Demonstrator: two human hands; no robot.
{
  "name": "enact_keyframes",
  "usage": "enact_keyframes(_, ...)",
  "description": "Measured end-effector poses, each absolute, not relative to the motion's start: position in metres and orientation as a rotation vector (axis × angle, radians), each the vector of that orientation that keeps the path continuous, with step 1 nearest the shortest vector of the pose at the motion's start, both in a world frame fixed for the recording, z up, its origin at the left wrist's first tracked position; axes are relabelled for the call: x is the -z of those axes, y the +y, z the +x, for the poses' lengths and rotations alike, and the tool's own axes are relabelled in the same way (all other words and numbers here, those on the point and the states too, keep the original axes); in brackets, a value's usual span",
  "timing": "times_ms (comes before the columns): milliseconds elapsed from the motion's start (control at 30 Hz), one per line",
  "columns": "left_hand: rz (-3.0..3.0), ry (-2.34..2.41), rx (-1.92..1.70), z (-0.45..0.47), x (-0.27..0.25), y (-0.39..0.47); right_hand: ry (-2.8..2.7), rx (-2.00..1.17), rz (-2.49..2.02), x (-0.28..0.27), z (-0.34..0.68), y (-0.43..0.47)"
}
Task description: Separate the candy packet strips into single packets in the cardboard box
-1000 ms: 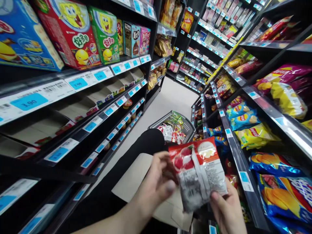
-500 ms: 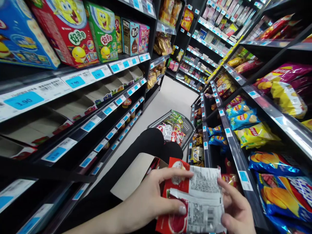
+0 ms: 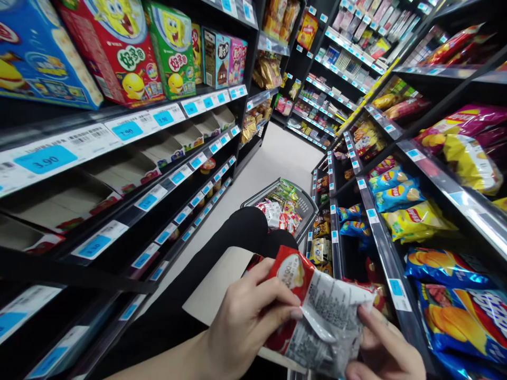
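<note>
Between my hands I hold a red and silver snack packet (image 3: 322, 311), its printed back turned up toward me. My left hand (image 3: 247, 316) pinches the middle of its back seam between thumb and fingers. On the packet's right edge, my right hand (image 3: 384, 343) grips with its thumb and fingertips. Below the packet an open cardboard box (image 3: 219, 282) rests on my lap, its flap raised; its inside is mostly hidden by my left hand.
Past my knees a grey basket (image 3: 307, 211) full of packets stands on the aisle floor (image 3: 277, 150). Boxed snacks (image 3: 130, 58) line the left shelf above price tags. Bags of chips (image 3: 463, 316) fill the right shelves close by my right arm.
My left fingers have closed into a pinch on the packet's back seam. The packet has tilted and creased, and my right hand has shifted slightly right and down.
</note>
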State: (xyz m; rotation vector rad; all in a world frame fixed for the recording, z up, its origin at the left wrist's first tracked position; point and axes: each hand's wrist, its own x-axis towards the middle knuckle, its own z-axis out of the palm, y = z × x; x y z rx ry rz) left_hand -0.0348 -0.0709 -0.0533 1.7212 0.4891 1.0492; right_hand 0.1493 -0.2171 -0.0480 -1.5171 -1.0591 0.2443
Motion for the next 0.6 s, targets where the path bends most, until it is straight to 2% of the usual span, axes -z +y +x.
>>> enact_keyframes(133,1.691,0.539,-1.039,-0.033,0.053,-0.074,-0.968,-0.187,-1.617,0.040,0.140,-0.213)
enact_keyframes(433,1.551,0.566,-0.957,-0.032,0.056,-0.078,-1.135,0.248,-1.653,0.036,0.132,-0.197)
enact_keyframes(600,1.501,0.619,-0.894,-0.030,0.054,-0.074,-1.161,0.295,-1.634,0.035,0.125,-0.193)
